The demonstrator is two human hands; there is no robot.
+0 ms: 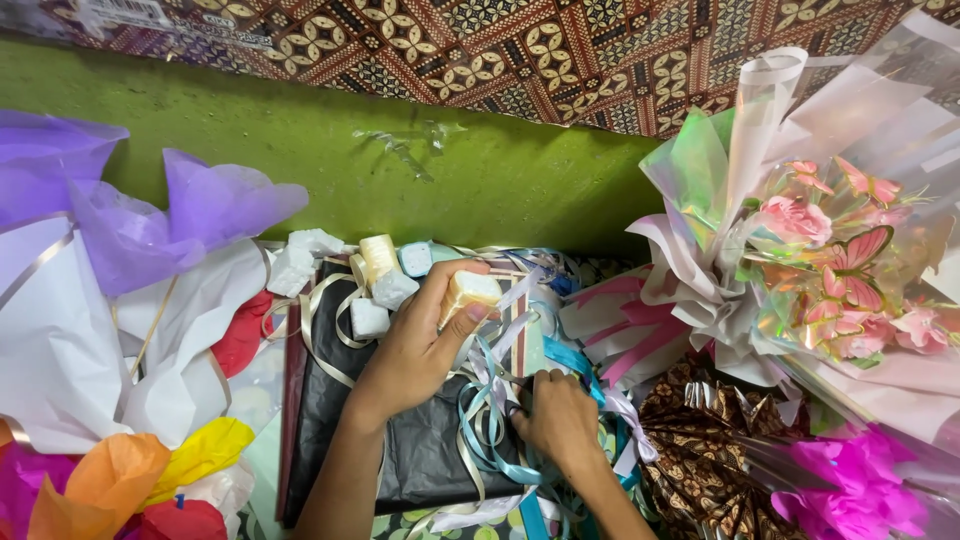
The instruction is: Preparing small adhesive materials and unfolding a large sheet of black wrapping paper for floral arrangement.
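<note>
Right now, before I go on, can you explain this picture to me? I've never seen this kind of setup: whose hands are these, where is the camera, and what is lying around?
There is no machine here: the one picture comes from a camera worn on a person's head, looking down at their own two bare hands. The left hand holds up a cream spool of ribbon between thumb and fingers. The right hand is closed down among loose ribbons, blue, white and cream; what it grips is hidden. Both work over a black sheet. Beyond the left hand lie more small spools and white foam pieces. To the left sits purple and white wrapping paper, to the right a bouquet of pink flowers in clear wrap. Behind is a green wall.
</note>
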